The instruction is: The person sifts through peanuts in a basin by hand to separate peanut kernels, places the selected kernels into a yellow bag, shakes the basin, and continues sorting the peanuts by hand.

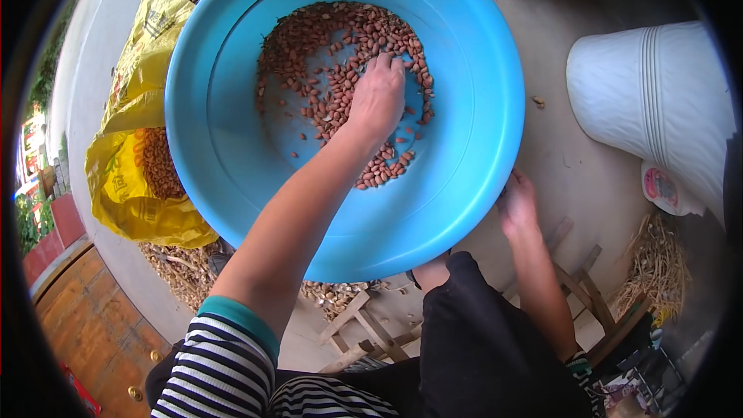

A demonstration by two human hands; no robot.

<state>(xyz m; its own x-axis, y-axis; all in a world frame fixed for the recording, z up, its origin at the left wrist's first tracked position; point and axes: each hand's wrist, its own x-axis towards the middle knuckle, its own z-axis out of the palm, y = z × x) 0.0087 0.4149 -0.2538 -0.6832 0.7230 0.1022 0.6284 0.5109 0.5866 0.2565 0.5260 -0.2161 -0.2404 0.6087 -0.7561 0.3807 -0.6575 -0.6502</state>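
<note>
A large blue basin [484,93] holds reddish-brown shelled peanuts [337,89], spread over its bottom with darker bits along the upper left. Among these nuts is my left hand [379,93], back up, its fingers curled and pressed together; whatever lies under the fingertips is hidden. My right hand [518,201] grips the lower right rim of the basin, with some of its fingers hidden by the rim. Left of the basin stands an open yellow bag [116,178] with more peanuts inside.
Peanut shells [182,271] lie on the ground below the bag and basin. On the right are a white sack-like container [619,85] and a pile of dry stalks [658,267]. A wooden frame [371,325] is near my legs. Brown wooden boards [101,317] fill the lower left.
</note>
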